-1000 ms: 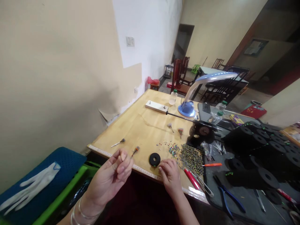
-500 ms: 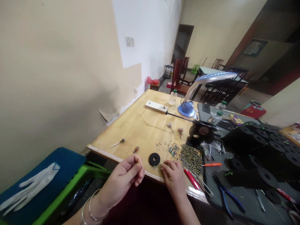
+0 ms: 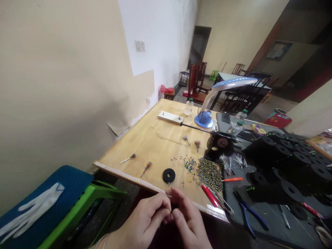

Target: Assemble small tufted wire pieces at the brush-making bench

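My left hand [image 3: 153, 218] and my right hand [image 3: 185, 216] meet just in front of the table's near edge, fingertips together. Both are pinched closed; whatever sits between the fingers is too small or hidden to make out. Beyond them on the wooden table [image 3: 135, 135] lies a black ring-shaped spool [image 3: 169, 175]. To its right spreads a pile of small striped dark-and-yellow pieces [image 3: 209, 173], with a scatter of tiny coloured beads [image 3: 190, 164] beside it. A red-handled tool [image 3: 209, 195] and metal tweezers [image 3: 223, 202] rest near the front edge.
Several small brushes [image 3: 147, 167] lie about the table. A blue desk lamp [image 3: 204, 119] and a black winding device [image 3: 220, 143] stand farther back. On the grey mat at right are blue-handled pliers [image 3: 250, 214] and black spools [image 3: 275, 193]. A white glove [image 3: 36, 209] lies on a stool at left.
My right hand has left the tabletop beside the spool and come to my left hand, so their fingertips now meet. The view has shifted slightly.
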`<state>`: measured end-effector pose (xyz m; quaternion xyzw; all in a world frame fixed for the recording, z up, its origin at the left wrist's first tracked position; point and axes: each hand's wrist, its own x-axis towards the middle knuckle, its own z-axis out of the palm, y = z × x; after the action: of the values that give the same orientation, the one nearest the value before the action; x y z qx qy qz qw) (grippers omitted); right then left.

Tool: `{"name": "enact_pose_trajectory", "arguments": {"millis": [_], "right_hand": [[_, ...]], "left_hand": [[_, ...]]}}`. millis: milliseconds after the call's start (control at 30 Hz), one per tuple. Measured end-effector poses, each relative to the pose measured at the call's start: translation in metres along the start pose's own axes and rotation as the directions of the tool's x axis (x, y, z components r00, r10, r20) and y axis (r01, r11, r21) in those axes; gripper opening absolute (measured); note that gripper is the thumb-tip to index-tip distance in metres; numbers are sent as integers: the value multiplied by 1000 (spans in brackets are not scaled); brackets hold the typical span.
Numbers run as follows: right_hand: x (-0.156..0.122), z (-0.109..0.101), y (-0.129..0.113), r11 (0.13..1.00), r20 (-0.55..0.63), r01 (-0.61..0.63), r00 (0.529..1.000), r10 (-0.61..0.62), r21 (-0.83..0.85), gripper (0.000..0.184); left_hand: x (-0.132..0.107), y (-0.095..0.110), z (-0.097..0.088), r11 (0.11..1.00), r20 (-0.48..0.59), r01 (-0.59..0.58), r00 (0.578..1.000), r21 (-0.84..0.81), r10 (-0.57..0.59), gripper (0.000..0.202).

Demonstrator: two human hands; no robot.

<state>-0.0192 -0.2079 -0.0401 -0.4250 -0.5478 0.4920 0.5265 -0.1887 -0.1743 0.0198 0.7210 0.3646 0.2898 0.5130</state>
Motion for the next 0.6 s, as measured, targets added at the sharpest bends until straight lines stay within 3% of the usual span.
{"name": "enact_pose_trajectory", "arguments": {"millis": [67,133,333,433,500,600], "right_hand": [[1,10,2,987,101,-96,991,83,131,41],[4,16,7,977,135,-154,982,134,151,38],[10,14,36,978,166,-79,980,112,-194,31],[11,12,57,962,215,-28,973,89,-270,31],[11,13,72,968,210,-81,969,133,-236,37],[9,18,88,972,91,-225,969,230,-64,51]], "left_hand": [[-1,-6,-2,996,-13,-19,1000,85,21,26],[-2,-13,-5,990,-42,6,999,139,-1,25],[-2,-28,-3,983,-126,119,987,139,-102,21],[0,-33,-5,980,-130,176,978,89,-164,17],[3,-37,-16,978,-175,179,972,103,-159,18],[11,-50,-50,937,-389,163,920,308,-32,20]]}}
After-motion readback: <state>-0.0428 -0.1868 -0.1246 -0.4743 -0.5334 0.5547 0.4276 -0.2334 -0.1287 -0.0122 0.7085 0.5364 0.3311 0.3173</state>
